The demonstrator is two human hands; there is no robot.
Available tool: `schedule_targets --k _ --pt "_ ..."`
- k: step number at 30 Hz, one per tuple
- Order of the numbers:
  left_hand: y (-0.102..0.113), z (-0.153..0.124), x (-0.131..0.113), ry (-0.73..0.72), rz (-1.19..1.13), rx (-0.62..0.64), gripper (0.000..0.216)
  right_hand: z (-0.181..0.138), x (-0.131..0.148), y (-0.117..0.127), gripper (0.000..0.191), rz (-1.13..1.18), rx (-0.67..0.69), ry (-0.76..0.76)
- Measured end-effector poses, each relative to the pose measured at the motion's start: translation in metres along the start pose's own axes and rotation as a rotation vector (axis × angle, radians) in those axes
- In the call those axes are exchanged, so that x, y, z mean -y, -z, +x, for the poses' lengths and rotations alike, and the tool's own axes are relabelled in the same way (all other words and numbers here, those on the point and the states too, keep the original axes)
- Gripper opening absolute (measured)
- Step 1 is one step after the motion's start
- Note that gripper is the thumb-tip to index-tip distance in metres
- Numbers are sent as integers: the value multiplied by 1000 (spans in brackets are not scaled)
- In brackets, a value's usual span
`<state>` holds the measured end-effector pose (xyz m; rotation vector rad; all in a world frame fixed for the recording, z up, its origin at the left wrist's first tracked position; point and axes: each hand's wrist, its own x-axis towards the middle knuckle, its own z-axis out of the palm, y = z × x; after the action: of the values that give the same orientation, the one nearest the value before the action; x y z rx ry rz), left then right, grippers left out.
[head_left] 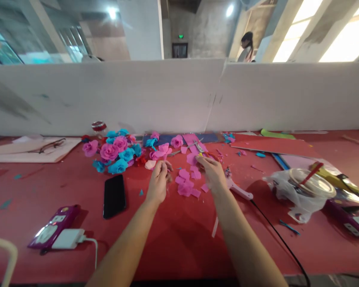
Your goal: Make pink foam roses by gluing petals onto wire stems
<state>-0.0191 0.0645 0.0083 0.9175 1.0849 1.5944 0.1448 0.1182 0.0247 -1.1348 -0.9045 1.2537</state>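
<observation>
My left hand (158,181) is closed in a pinch above the red table, beside the paper flowers; what its fingers hold, if anything, is too small to make out. My right hand (212,171) has its fingers drawn together, with the tips at the edge of a pink paper piece (191,159). Between and below the hands lie several loose pink paper petals (184,188). Scissors (199,146) rest on pink paper just beyond the right hand. A pale glue gun (241,190) with a black cord lies to its right, partly hidden by the wrist.
Pink and blue paper roses (109,152) are bunched at the left, near a black phone (114,196). A purple power strip (52,228) holds a white charger (68,239). A lidded tub (312,183) in a plastic bag stands right. A low white partition (167,95) closes the back.
</observation>
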Motion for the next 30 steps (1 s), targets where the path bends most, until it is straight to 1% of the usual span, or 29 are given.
schedule_targets --k 2,4,7,9,10,12,15,18,20,21,23,25,26,28,30 --pt "-5 10 4 67 -168 8 28 2 -8 -6 24 79 -42 -18" --pt "-8 13 10 143 -262 24 29 -1 -15 -10 24 141 -69 -40" --pt "-8 10 17 210 -292 29 31 -8 -21 -13 23 228 -81 -105" --pt "-9 7 15 207 -293 26 31 -12 -21 -14 22 288 -75 -154" --pt "-9 5 13 183 -292 26 30 -13 -20 -13 22 313 -71 -168" --pt "-11 5 5 91 -281 29 27 -16 -18 -13 21 348 -72 -169" --pt "-12 10 -6 -113 -204 -1 21 -18 -12 -11 22 401 -78 -143" --pt "-10 18 -11 -321 62 -117 12 -18 -4 -13 25 435 -108 -124" --pt "-10 23 -10 -399 201 -180 6 -18 3 -18 24 458 -155 -117" --pt "-11 25 -8 -417 203 -190 5 -18 6 -22 23 474 -175 -112" --pt "-13 28 -3 -419 69 -185 6 -20 12 -32 21 508 -194 -89" --pt "-15 29 4 -399 -81 -174 13 -23 14 -44 19 513 -187 -39" --pt "-15 28 7 -387 -119 -170 17 -26 14 -51 18 506 -175 -7" --pt "-12 26 13 -372 -107 -168 22 -33 11 -64 18 486 -138 42" --pt "-7 22 18 -363 21 -145 25 -42 8 -76 19 470 -75 63"
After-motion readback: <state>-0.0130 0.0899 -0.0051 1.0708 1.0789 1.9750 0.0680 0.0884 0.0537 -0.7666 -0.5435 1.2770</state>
